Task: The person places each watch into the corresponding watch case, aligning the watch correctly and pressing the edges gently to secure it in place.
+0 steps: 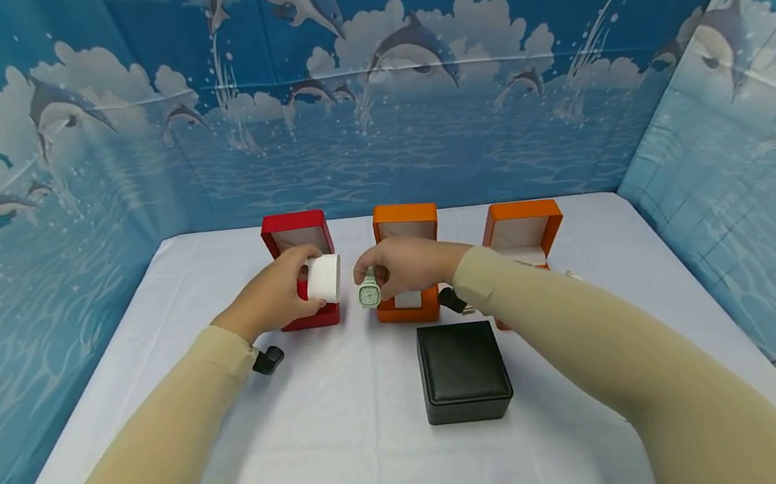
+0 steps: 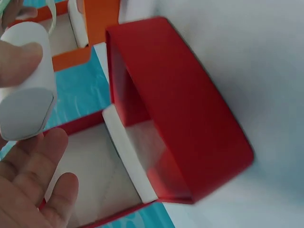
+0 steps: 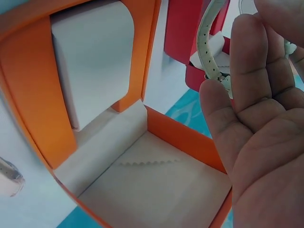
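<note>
My left hand [image 1: 279, 292] grips a white watch cushion [image 1: 324, 279] between thumb and fingers, lifted over the open red box [image 1: 293, 224]. In the left wrist view the pale inside of the red box [image 2: 102, 175] shows below the fingers. Facing it, my right hand [image 1: 412, 263] pinches a watch [image 1: 369, 295] with a pale green square dial and a light strap, hanging in front of the middle orange box [image 1: 405, 213]. Punched holes run along the strap [image 3: 204, 42] in the right wrist view. The right palm partly hides the watch there.
A second orange box [image 1: 522, 211] stands open at the right, partly behind my right sleeve. Nearer to me, a closed black box [image 1: 463, 364] sits on the white tablecloth [image 1: 328, 449]. Another light strap [image 3: 10, 178] lies by the middle orange box. A dolphin-print curtain [image 1: 374, 145] hangs behind.
</note>
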The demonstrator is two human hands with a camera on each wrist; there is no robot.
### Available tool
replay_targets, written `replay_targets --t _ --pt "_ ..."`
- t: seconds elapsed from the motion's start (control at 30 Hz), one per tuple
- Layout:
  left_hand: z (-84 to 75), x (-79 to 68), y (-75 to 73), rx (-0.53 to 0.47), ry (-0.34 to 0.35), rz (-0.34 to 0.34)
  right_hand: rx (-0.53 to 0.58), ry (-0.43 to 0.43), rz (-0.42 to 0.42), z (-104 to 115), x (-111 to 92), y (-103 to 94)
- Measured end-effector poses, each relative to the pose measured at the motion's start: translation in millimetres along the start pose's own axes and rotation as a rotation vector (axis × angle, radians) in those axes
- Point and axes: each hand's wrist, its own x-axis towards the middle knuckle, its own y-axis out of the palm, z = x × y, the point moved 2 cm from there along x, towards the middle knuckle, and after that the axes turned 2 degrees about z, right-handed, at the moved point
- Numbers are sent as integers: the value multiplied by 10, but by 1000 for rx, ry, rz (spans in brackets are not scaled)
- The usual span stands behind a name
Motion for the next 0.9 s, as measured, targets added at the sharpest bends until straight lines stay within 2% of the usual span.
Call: replay_targets --t 0.43,0.67,0.9 --pt "-224 4 77 -34 78 -51 62 -7 -35 38 -160 -58" --pt "-306 -5 129 -75 112 -27 61 -18 -69 51 -222 -59" --pt "-381 -13 154 -25 152 -37 71 -43 -75 48 -268 -50"
